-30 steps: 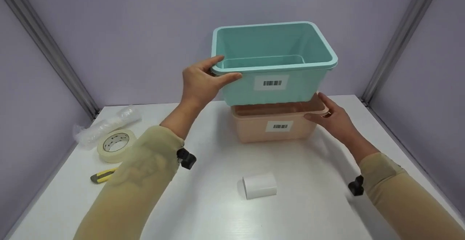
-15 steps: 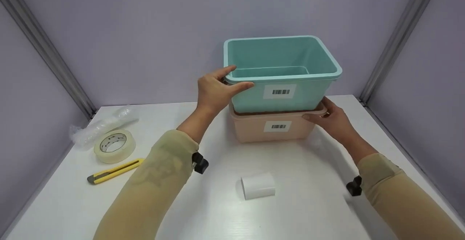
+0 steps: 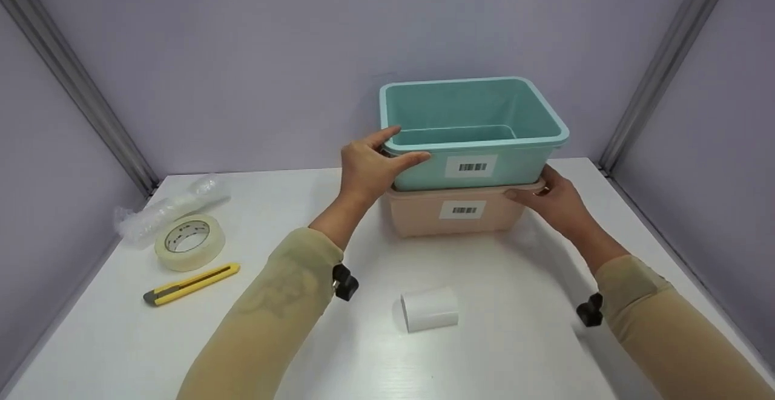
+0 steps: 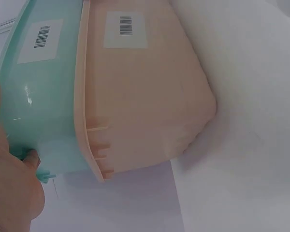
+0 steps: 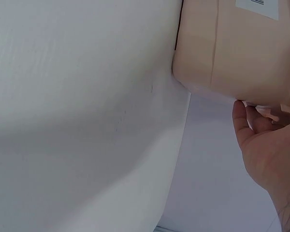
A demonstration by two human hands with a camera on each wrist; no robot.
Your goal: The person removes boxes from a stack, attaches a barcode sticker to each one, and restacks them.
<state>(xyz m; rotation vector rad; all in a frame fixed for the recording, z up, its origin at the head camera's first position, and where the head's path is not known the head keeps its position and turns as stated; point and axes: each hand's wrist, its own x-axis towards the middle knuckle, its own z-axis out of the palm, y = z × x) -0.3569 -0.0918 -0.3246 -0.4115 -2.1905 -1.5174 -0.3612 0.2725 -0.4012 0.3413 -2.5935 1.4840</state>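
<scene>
A teal plastic bin [image 3: 418, 173] with a barcode label sits partly inside a pink plastic bin [image 3: 418, 218], which stands on the table against the back wall. My left hand [image 3: 366, 170] grips the teal bin's rim at its front left corner, thumb along the front. In the left wrist view the teal bin [image 4: 43, 106] is lodged in the mouth of the pink bin [image 4: 145, 92]. My right hand [image 3: 560, 203] holds the pink bin's right rim, thumb in front. The right wrist view shows its fingers [image 5: 239, 116] curled at the pink bin's side.
On the white table [image 3: 496, 351] a short white tube [image 3: 431, 309] lies in front of the bins. To the left are a tape roll [image 3: 209, 249], a yellow box cutter [image 3: 194, 285] and a roll of bubble wrap [image 3: 175, 206]. Purple-grey walls enclose the back and sides.
My left hand has lowered the teal bin, moving slightly right, from above the pink bin down into its opening. The right hand and the pink bin stayed nearly in place.
</scene>
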